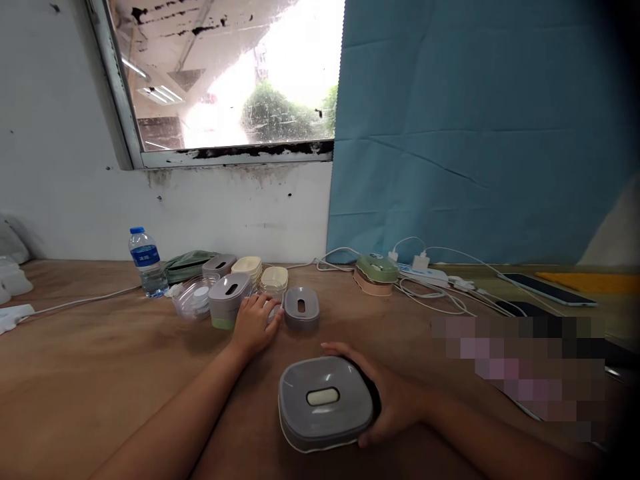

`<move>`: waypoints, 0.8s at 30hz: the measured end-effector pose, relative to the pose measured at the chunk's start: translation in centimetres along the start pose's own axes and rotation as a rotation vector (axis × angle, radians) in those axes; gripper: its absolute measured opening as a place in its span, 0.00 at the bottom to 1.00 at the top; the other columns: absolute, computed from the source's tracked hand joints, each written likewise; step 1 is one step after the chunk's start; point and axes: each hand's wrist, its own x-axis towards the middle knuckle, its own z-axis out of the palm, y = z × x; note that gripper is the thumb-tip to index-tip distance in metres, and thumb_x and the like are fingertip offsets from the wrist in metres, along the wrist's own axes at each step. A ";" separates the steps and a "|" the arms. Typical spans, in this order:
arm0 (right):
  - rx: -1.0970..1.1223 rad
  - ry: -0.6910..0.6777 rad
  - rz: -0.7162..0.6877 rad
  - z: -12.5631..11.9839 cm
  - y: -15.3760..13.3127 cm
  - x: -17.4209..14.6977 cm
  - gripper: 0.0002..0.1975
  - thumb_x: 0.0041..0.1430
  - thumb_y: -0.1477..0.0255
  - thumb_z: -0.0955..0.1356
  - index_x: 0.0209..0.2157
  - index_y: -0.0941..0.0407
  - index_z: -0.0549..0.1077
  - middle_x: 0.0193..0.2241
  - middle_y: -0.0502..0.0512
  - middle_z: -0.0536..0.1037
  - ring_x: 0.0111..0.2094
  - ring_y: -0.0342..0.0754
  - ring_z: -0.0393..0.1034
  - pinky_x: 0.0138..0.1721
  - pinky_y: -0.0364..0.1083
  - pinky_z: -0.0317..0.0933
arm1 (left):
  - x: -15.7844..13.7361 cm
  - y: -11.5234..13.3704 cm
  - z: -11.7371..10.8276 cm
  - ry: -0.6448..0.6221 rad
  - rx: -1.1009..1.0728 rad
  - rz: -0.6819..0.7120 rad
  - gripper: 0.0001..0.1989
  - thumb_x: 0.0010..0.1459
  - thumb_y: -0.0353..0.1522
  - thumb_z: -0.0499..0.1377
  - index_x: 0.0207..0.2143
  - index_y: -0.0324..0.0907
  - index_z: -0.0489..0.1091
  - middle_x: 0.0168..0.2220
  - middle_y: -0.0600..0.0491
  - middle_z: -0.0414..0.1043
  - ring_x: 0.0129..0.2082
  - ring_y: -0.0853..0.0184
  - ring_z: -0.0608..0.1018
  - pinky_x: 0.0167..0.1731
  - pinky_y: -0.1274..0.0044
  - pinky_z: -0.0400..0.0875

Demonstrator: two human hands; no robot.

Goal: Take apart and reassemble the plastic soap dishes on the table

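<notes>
My right hand (pixel 395 400) is wrapped around the right side of a grey rounded lid (pixel 325 377). A cream-coloured piece shows through the lid's oval slot, and a pale rim runs along its lower edge. Farther out, my left hand (pixel 257 323) has its fingers stretched out and apart. It lies between a grey slotted box with a green base (pixel 225 303) and a second grey slotted lid (pixel 302 310). Its fingertips reach a small clear plastic container (pixel 273 290); whether they touch it I cannot tell.
Behind stand stacked cream lids (pixel 247 265), a clear tub (pixel 193 300), a water bottle (pixel 147 263) and a green pouch (pixel 187 265). To the right are a green-topped box (pixel 377 269), a power strip (pixel 425 274) with loose cables, and a phone (pixel 547 290).
</notes>
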 end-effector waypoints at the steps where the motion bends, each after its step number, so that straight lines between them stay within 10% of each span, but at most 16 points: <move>1: 0.022 0.032 -0.002 0.0 0.1 0.0 0.53 0.30 0.64 0.75 0.58 0.53 0.45 0.55 0.61 0.56 0.55 0.57 0.52 0.54 0.54 0.49 | -0.1 0.4 -0.5 0.005 -0.107 0.011 0.14 0.58 0.36 0.46 0.40 0.43 0.68 0.40 0.49 0.67 0.42 0.63 0.67 0.43 0.69 0.58; 9: 0.130 0.335 -0.006 -0.6 0.8 0.4 0.48 0.36 0.56 0.71 0.56 0.54 0.45 0.54 0.61 0.54 0.54 0.56 0.53 0.53 0.52 0.49 | -1.2 4.4 -2.3 -0.426 -0.740 0.410 0.34 0.41 0.44 0.61 0.51 0.43 0.59 0.52 0.46 0.57 0.53 0.59 0.61 0.52 0.69 0.55; 24: 0.132 0.290 -0.025 -0.5 1.2 0.7 0.50 0.36 0.54 0.71 0.56 0.55 0.43 0.48 0.62 0.61 0.50 0.55 0.58 0.51 0.52 0.51 | -1.3 4.5 -1.0 -0.365 -0.881 0.286 0.34 0.34 0.39 0.65 0.47 0.42 0.61 0.46 0.47 0.62 0.45 0.59 0.66 0.47 0.70 0.60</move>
